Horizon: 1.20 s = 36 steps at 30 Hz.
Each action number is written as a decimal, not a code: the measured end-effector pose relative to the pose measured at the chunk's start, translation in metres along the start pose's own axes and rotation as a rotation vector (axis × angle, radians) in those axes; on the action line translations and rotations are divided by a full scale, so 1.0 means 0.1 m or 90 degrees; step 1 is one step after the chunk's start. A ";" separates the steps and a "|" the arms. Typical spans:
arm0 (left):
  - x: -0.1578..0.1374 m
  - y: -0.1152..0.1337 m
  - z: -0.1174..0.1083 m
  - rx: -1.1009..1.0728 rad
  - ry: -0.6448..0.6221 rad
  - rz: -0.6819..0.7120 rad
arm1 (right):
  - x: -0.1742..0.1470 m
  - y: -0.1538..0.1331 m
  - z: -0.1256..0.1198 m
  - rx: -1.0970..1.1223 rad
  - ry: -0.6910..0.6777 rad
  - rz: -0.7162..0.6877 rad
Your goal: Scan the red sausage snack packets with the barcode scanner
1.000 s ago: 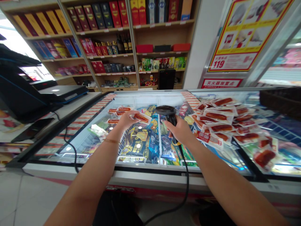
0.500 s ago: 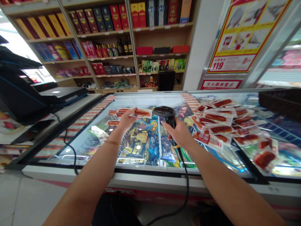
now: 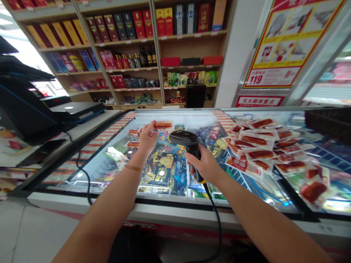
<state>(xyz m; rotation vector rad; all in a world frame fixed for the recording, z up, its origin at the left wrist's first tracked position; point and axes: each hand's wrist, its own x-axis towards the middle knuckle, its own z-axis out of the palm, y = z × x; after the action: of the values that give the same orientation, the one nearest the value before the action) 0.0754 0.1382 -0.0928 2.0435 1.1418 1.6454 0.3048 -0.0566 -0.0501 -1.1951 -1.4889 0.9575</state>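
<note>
Pinched in my left hand (image 3: 148, 136) is a clear-wrapped sausage pack (image 3: 163, 125), held above the freezer's glass top. My right hand (image 3: 204, 163) is wrapped round the grip of a black barcode scanner (image 3: 184, 137), whose head points left, close to the pack but apart from it. From the scanner's base a black cable (image 3: 212, 199) drops over the freezer's front edge. Beside my left hand, a few more sausage packs (image 3: 133, 144) lie on the glass. To the right of the scanner is a heap of similar packs (image 3: 253, 140).
Bagged frozen goods (image 3: 161, 170) show through the glass of the chest freezer (image 3: 175, 208). A scale with a flat metal plate (image 3: 75, 109) stands on the left counter. At the right back is a dark basket (image 3: 329, 124). Shelves of boxes (image 3: 170, 61) rise behind.
The scanner in my right hand has moved left, nearer the sausage pack. My left hand has lifted the pack slightly and shifted it a little left.
</note>
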 end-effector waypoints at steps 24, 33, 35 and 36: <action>-0.07 0.04 0.06 -0.008 0.018 -0.002 | -0.02 -0.01 0.02 -0.020 -0.016 -0.005; -0.15 0.38 0.42 -0.147 -0.061 -0.129 | 0.10 -0.14 -0.42 -0.049 0.112 0.055; -0.15 0.56 0.65 -0.198 -0.104 -0.127 | 0.05 -0.21 -0.65 -0.060 0.148 0.050; -0.15 0.66 0.78 -0.221 -0.129 -0.120 | 0.01 -0.23 -0.78 -0.068 0.169 0.047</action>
<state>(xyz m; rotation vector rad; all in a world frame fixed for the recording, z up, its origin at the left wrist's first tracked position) 0.1730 0.1041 -0.0852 1.7774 0.8790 1.3959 0.3761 -0.0596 -0.0104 -1.4048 -1.3041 0.7405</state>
